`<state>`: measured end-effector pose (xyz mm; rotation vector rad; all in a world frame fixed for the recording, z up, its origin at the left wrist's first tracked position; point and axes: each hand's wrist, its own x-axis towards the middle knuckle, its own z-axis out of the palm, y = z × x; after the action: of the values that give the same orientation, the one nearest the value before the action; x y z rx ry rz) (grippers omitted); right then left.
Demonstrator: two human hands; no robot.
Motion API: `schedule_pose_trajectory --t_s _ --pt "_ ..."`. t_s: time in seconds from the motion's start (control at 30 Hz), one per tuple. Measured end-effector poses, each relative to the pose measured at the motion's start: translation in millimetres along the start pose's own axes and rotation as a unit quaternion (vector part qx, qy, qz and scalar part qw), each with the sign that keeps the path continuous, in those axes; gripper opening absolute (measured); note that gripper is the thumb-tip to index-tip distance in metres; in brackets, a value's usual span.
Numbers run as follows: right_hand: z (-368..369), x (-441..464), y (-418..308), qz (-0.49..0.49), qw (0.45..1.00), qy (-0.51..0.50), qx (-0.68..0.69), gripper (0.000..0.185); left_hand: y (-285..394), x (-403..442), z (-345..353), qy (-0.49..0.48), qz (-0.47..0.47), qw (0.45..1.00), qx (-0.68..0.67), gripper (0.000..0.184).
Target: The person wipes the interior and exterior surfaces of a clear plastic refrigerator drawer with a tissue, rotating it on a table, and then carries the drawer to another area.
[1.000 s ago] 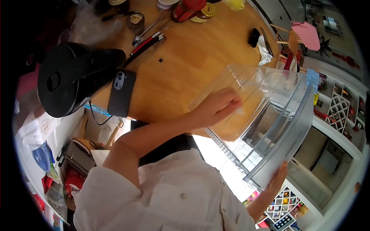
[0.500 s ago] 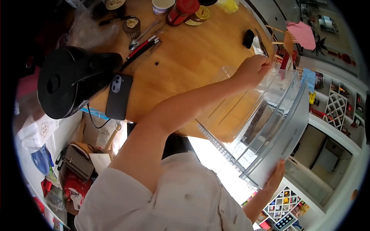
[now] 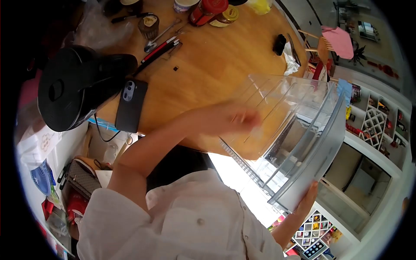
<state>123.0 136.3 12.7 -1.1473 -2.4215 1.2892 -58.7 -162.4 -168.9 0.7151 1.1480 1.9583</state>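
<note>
A clear plastic drawer (image 3: 277, 104) with a silver-grey front panel (image 3: 318, 160) is tilted at the table's near right edge. My right hand (image 3: 307, 200) grips the lower end of that panel, fingers on its outer face. Over the near side of the drawer hangs my left hand (image 3: 242, 118), smeared by motion. Its fingers look curled, but whether they hold anything does not show. A crumpled white tissue (image 3: 291, 63) lies on the table beyond the drawer, beside a small black object (image 3: 279, 44).
On the wooden table (image 3: 208, 60) stand a black appliance (image 3: 65, 86), a phone (image 3: 131, 106), pens (image 3: 158, 51), a spoon (image 3: 151, 45), a cup (image 3: 148, 28) and jars (image 3: 208, 12). Shelves (image 3: 377, 121) line the right side; a patterned bag (image 3: 82, 177) is lower left.
My left hand has swung back from the drawer's far corner, leftward and nearer to me. The tissue now shows more fully. My right hand keeps its hold on the drawer, which has barely shifted.
</note>
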Motion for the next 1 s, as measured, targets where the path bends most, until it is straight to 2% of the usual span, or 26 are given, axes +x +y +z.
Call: schedule_pose_trajectory --t_s 0.07,0.1,0.17,0.23,0.37,0.47,0.53,0.73,0.83,0.9,0.93,1.0 --pt "-2.4 -1.2 1.8 -0.005 1.000 -0.020 0.009 0.052 -3.9 53.4 -3.7 0.231 0.105 0.967 -0.033 0.012" --pt "0.4 -1.3 0.5 -0.008 1.000 -0.019 0.012 0.051 -5.9 83.7 -13.8 0.274 0.156 0.948 0.036 0.016" --pt "1.2 0.4 3.3 -0.015 1.000 -0.002 0.010 0.050 -10.8 156.0 -15.3 0.312 0.237 0.918 0.060 0.016" --pt "-3.0 3.2 11.7 -0.020 0.999 0.030 0.003 0.050 11.6 181.6 -6.0 0.305 0.212 0.920 0.121 0.013" --pt "-5.5 -2.5 6.4 0.004 0.999 0.033 -0.036 0.052 23.4 169.4 12.7 0.285 0.199 0.925 0.150 0.011" --pt "3.2 -2.3 2.9 0.026 0.993 0.088 -0.069 0.052 27.1 114.1 28.7 0.261 0.219 0.928 0.150 0.009" --pt "12.4 -0.3 4.6 -0.002 0.989 0.129 -0.066 0.050 32.6 75.8 44.0 0.235 0.234 0.934 0.134 0.007" --pt "5.9 -0.8 -2.7 0.065 0.989 0.100 -0.089 0.042 27.6 -25.9 75.9 0.151 0.190 0.961 0.129 0.005" --pt "-0.7 5.2 7.9 0.059 0.995 0.076 0.006 0.042 3.0 -62.8 72.8 0.071 0.188 0.941 0.274 0.003" --pt "9.3 4.9 7.1 0.055 0.990 0.044 0.121 0.039 -36.5 -79.9 64.3 0.088 0.140 0.945 0.281 0.003" --pt "13.6 4.3 6.1 0.051 0.982 0.029 0.178 0.038 -59.9 -84.3 58.6 0.179 0.083 0.946 0.256 0.005" --pt "8.5 5.2 6.1 0.060 0.948 -0.085 0.301 0.038 -113.1 -86.4 36.7 0.341 0.000 0.916 0.210 0.007"
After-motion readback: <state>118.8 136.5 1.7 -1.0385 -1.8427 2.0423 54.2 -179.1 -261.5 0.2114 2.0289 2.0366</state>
